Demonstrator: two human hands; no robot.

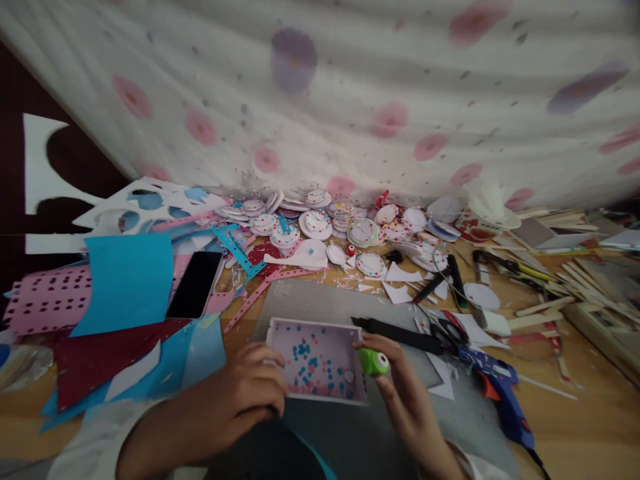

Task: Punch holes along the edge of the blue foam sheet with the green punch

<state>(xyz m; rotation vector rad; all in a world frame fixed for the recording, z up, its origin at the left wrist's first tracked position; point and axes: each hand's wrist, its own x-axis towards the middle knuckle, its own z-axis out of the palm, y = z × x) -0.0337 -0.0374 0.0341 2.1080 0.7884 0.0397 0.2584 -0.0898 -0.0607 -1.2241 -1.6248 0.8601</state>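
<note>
A shallow white box (320,323) lies on the grey cutting mat, with small blue and pink paper dots (303,353) scattered over its bottom. My left hand (250,393) is curled at the box's left wall, its fingertips on the rim. Between finger and thumb, my right hand (407,393) grips a small green craft punch (371,362) with a white, eye-like spot, by the box's right wall. Below the left hand, a dark sheet with a blue edge (317,457) shows in part; whether the hand touches it, I cannot tell.
Stacked decorated paper discs (315,225) line the back. Blue paper (125,283) and a phone (196,285) lie left. A black-handled cutter (400,333), scissors (447,331), a blue glue gun (505,393) and wooden sticks (590,287) lie right. A flowered curtain hangs behind.
</note>
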